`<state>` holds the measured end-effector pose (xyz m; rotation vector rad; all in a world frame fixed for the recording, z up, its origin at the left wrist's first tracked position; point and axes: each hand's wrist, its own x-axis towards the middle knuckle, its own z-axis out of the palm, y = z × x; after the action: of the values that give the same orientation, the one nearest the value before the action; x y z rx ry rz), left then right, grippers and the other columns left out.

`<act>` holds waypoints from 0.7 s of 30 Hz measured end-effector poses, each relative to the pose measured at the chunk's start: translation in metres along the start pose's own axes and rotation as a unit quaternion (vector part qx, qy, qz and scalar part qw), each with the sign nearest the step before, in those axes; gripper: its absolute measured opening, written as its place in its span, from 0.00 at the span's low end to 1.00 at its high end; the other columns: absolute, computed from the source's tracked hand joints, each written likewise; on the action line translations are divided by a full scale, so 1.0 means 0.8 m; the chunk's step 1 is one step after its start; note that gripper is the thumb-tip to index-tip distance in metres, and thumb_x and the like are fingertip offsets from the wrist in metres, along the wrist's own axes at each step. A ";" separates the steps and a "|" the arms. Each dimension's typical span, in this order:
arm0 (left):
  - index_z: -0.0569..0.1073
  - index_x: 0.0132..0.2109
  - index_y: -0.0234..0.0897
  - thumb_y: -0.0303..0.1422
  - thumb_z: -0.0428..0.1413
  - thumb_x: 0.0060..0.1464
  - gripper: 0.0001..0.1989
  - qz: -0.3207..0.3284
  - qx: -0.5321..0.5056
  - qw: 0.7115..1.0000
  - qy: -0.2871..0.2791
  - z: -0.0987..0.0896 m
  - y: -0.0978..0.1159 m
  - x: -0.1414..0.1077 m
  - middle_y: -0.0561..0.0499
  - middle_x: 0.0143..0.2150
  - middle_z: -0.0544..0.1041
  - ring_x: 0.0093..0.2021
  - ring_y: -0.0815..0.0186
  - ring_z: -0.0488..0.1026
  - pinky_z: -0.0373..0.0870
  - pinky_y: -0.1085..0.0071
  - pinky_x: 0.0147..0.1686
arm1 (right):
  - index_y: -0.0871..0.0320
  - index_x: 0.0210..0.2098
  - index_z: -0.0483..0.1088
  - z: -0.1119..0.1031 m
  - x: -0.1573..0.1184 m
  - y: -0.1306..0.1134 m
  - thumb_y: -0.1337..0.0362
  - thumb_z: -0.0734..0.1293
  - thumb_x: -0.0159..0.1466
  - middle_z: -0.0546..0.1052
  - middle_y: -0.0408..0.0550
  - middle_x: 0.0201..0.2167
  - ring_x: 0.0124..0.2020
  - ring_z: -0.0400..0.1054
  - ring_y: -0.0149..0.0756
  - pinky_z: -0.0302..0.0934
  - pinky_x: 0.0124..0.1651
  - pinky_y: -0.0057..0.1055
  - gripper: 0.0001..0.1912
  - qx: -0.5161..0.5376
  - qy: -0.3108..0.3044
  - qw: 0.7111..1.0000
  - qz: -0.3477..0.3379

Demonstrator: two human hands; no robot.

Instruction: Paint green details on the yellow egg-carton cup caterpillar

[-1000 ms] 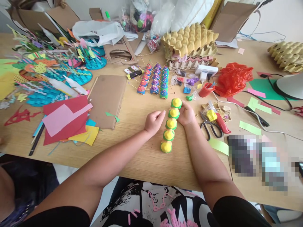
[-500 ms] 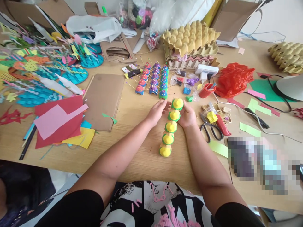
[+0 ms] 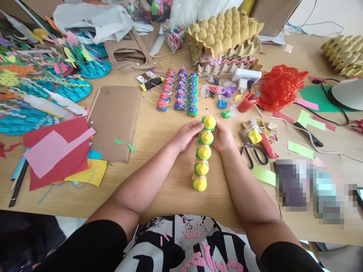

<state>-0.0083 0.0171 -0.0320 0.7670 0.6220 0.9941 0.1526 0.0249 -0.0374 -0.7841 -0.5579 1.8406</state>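
Note:
An egg-carton strip [image 3: 203,152] points away from me over the table, its several bumps capped with yellow clay and edged in green. At its far end my left hand [image 3: 189,134] grips the left side with thumb and fingers. My right hand [image 3: 223,136] closes on the right side of that same end, its fingertips partly hidden behind the strip. Just beyond stand three finished-looking egg-carton caterpillars, one red and blue [image 3: 166,90], one purple [image 3: 180,90] and one green and blue [image 3: 193,92], with thin pin-like feelers.
Scissors [image 3: 253,151], a red-handled cutter [image 3: 268,145] and a yellow clay lump [image 3: 255,136] lie to the right. Behind are a red cup [image 3: 247,102], a red plastic bag [image 3: 282,88] and stacked egg trays [image 3: 225,34]. Cardboard [image 3: 115,121] and coloured paper [image 3: 59,151] lie left.
The near end of the strip has swung slightly right, and more green shows on its bumps. My left fingers have come onto the far bump's side. The view has shifted a little.

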 end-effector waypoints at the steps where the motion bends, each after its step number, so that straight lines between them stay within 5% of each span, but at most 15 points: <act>1: 0.84 0.39 0.41 0.45 0.74 0.52 0.15 -0.004 -0.004 1.000 0.008 0.001 0.000 0.001 0.51 0.35 0.85 0.34 0.65 0.80 0.74 0.69 0.37 | 0.50 0.42 0.71 0.001 0.000 0.000 0.56 0.64 0.71 0.83 0.45 0.32 0.48 0.80 0.47 0.78 0.55 0.48 0.07 -0.001 0.000 1.000 0.002; 6: 0.82 0.37 0.38 0.35 0.68 0.63 0.07 -0.024 -0.021 0.999 0.034 0.003 0.001 0.003 0.51 0.33 0.84 0.33 0.69 0.79 0.74 0.73 0.37 | 0.50 0.41 0.71 0.004 0.001 0.000 0.54 0.65 0.72 0.83 0.44 0.31 0.48 0.81 0.47 0.79 0.56 0.50 0.08 -0.017 -0.001 1.000 0.001; 14: 0.82 0.36 0.38 0.44 0.77 0.48 0.18 0.008 -0.051 0.999 -0.015 -0.002 -0.003 0.007 0.54 0.33 0.84 0.33 0.70 0.79 0.74 0.75 0.37 | 0.51 0.42 0.74 0.007 0.002 0.001 0.47 0.72 0.65 0.86 0.44 0.39 0.54 0.80 0.47 0.77 0.59 0.46 0.16 -0.033 -0.005 0.999 -0.015; 21: 0.81 0.35 0.37 0.47 0.77 0.47 0.20 0.032 -0.031 0.999 -0.031 -0.004 -0.005 0.011 0.54 0.32 0.82 0.33 0.69 0.77 0.72 0.74 0.37 | 0.50 0.41 0.73 0.006 0.008 0.003 0.43 0.75 0.59 0.86 0.44 0.37 0.53 0.80 0.46 0.77 0.56 0.44 0.21 -0.048 -0.001 0.998 -0.031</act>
<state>-0.0052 0.0244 -0.0383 0.7647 0.5128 1.0403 0.1458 0.0295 -0.0370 -0.8195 -0.6695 1.7690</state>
